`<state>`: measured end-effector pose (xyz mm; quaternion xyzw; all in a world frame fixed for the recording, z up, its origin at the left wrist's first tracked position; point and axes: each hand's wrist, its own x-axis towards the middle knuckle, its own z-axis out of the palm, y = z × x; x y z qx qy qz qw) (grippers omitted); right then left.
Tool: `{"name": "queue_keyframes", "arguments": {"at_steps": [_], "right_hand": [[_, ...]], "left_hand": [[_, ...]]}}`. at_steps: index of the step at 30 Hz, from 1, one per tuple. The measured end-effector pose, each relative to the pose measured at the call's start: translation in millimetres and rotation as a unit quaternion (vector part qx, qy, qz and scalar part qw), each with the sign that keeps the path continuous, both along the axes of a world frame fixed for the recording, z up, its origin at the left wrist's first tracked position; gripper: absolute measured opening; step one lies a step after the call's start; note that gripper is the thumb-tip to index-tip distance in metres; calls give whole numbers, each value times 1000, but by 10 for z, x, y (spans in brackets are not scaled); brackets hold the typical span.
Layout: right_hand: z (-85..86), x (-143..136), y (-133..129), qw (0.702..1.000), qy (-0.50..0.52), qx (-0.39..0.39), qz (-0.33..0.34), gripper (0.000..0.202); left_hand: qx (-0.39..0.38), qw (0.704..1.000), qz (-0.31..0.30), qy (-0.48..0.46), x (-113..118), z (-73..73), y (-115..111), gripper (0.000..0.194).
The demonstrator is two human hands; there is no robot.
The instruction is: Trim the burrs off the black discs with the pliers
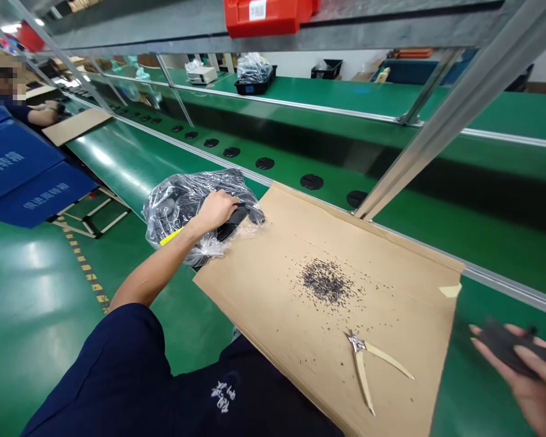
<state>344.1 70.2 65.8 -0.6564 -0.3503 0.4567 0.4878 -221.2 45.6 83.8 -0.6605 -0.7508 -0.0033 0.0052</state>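
Note:
At the mouth of a clear plastic bag (182,188) filled with black parts, my left hand (218,209) has its fingers closed over a black plastic part (233,223). The bag film partly covers that part, and my fingertips are partly hidden. Far to the right, my right hand (528,376) is closed around a flat dark part (505,346), somewhat blurred. Between the hands lies a brown cardboard sheet (264,285). On it are a scattered pile of tiny black bits (327,282) and cream-handled nippers (359,358) with their handles spread.
Round black pieces (264,163) lie in a row on the green belt behind a metal rail. A slanted metal post (437,127) rises beyond the cardboard. A red bin (268,17) sits overhead. Blue boxes (22,164) and another person (40,112) are at left.

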Motion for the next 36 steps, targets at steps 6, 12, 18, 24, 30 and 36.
{"name": "queue_keyframes", "arguments": {"at_steps": [6, 12, 18, 24, 30, 36], "right_hand": [[15, -853, -427, 983, 72, -91, 142, 56], [11, -1458, -612, 933, 160, -83, 312, 53], [-35, -1287, -691, 916, 226, -93, 319, 46], [-35, -1147, -677, 907, 222, -108, 341, 46], [7, -1144, -686, 898, 204, -103, 375, 36], [20, -1169, -738, 878, 220, -99, 414, 32]], "left_hand": [[174, 893, -105, -401, 889, -171, -164, 37], [178, 751, -244, -586, 2015, -282, -311, 25], [286, 703, -418, -499, 2132, -284, -287, 14], [326, 693, -490, -416, 2061, -271, -370, 11], [371, 686, -510, -363, 2019, -280, -404, 8], [336, 719, -517, -320, 2047, -450, -392, 12]]}}
